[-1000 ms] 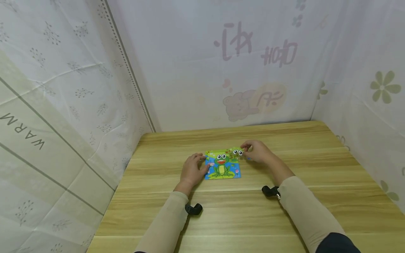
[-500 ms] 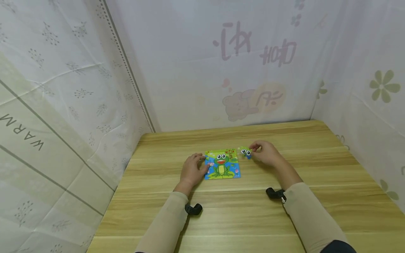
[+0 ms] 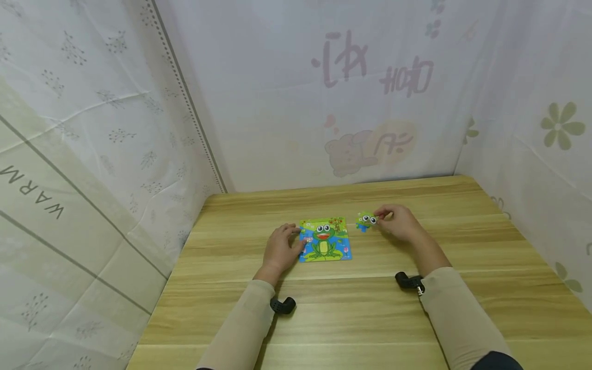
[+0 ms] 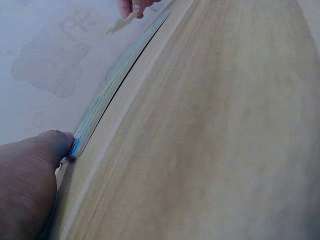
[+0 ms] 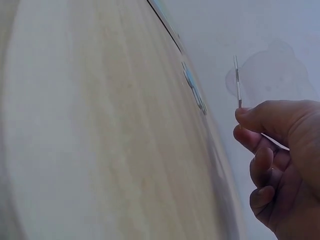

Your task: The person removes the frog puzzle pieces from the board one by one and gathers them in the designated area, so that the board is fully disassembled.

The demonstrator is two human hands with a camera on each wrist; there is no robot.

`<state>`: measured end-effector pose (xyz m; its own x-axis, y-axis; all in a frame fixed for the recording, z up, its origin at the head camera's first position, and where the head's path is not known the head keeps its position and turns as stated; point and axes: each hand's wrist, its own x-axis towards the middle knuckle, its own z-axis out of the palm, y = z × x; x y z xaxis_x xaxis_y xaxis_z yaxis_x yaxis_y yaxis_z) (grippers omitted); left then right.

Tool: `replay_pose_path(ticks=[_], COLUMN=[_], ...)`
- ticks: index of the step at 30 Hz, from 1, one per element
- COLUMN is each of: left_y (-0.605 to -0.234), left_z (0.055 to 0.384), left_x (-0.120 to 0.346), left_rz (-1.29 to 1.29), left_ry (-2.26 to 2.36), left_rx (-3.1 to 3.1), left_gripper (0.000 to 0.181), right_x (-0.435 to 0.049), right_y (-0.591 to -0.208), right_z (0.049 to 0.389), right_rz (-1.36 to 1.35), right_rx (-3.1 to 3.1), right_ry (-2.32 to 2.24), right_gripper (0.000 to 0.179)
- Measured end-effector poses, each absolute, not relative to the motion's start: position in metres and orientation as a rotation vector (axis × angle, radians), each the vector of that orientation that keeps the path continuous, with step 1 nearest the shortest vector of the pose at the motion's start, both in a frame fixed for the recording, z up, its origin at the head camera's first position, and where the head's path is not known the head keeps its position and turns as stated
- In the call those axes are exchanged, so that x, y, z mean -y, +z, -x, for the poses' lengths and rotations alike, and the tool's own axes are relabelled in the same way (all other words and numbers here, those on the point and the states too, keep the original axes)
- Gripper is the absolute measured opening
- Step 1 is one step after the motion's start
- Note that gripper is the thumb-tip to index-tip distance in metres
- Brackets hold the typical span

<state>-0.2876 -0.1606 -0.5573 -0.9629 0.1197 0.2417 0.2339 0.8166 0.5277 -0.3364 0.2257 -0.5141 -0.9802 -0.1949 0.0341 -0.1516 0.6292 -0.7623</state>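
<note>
A square frog puzzle (image 3: pixel 325 250) lies flat on the table, with a green frog on blue and green. At its left edge rests my left hand (image 3: pixel 279 250); in the left wrist view the thumb (image 4: pixel 55 142) touches a corner of it. To the right, my right hand (image 3: pixel 401 224) pinches a puzzle piece (image 3: pixel 367 218) printed with a frog's eyes between thumb and fingers. The right wrist view shows this piece nearly edge-on, raised over the tabletop. Another puzzle piece with blue on it (image 5: pixel 192 89) lies on the table below, partly hidden in the head view.
Everything lies on a wood-grain table (image 3: pixel 333 318), backed by a pale printed curtain (image 3: pixel 277 103) that also hangs along both sides. Black wrist cameras (image 3: pixel 283 306) sit at the cuffs of the beige sleeves (image 3: pixel 245 324).
My right hand has moved right, carrying the eye-printed puzzle piece away from the frog puzzle's upper right corner. The blue piece beneath shows more. My left hand has stayed put.
</note>
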Motion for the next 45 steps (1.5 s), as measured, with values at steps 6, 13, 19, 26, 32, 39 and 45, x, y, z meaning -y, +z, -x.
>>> replay_pose_path(ticks=[6, 13, 19, 26, 32, 39, 45], left_y=[-0.556, -0.558, -0.557, -0.558, -0.557, -0.558, -0.557], left_z=[0.288, 0.291, 0.29, 0.289, 0.289, 0.289, 0.289], left_x=[0.16, 0.161, 0.161, 0.161, 0.16, 0.161, 0.161], left_rz=[0.277, 0.275, 0.277, 0.263, 0.277, 0.273, 0.269], left_ry=[-0.842, -0.791, -0.816, -0.814, -0.809, -0.809, -0.797], left_rx=[2.808, 2.823, 2.828, 2.842, 2.834, 2.828, 2.837], left_gripper=[0.043, 0.045, 0.045, 0.045, 0.044, 0.044, 0.046], right_x=[-0.234, -0.245, -0.254, -0.261, -0.262, -0.261, -0.261], right_y=[-0.517, -0.518, -0.521, -0.524, -0.52, -0.521, -0.52], right_z=[0.338, 0.339, 0.336, 0.335, 0.333, 0.333, 0.332], right_rz=[0.295, 0.279, 0.277, 0.229, 0.218, 0.216, 0.2], right_rx=[-2.799, -2.822, -2.851, -2.865, -2.866, -2.885, -2.897], right_ry=[-1.284, -1.218, -1.15, -1.113, -1.094, -1.083, -1.069], right_gripper=[0.018, 0.018, 0.017, 0.017, 0.017, 0.014, 0.014])
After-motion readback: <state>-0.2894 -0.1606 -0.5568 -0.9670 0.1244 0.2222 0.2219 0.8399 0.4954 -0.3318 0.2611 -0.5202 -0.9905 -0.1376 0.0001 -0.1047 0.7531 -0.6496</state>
